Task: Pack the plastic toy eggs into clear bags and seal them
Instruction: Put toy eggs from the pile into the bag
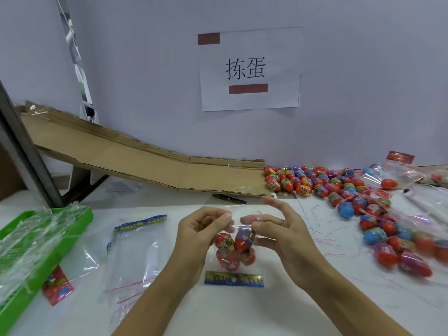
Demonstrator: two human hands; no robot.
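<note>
A clear bag [234,270] with a blue printed header strip stands on the white table at the centre, holding several red toy eggs [232,246]. My left hand [201,236] pinches the bag's upper edge on the left. My right hand [283,236] pinches the same edge on the right, its other fingers spread. A heap of loose toy eggs [322,185] in red, blue and pink lies at the right.
Empty clear bags [135,253] lie left of centre. A green basket [36,241] with plastic film sits at the far left. A cardboard ramp [150,163] slopes down from the left. More bagged eggs [409,248] and loose film fill the right side.
</note>
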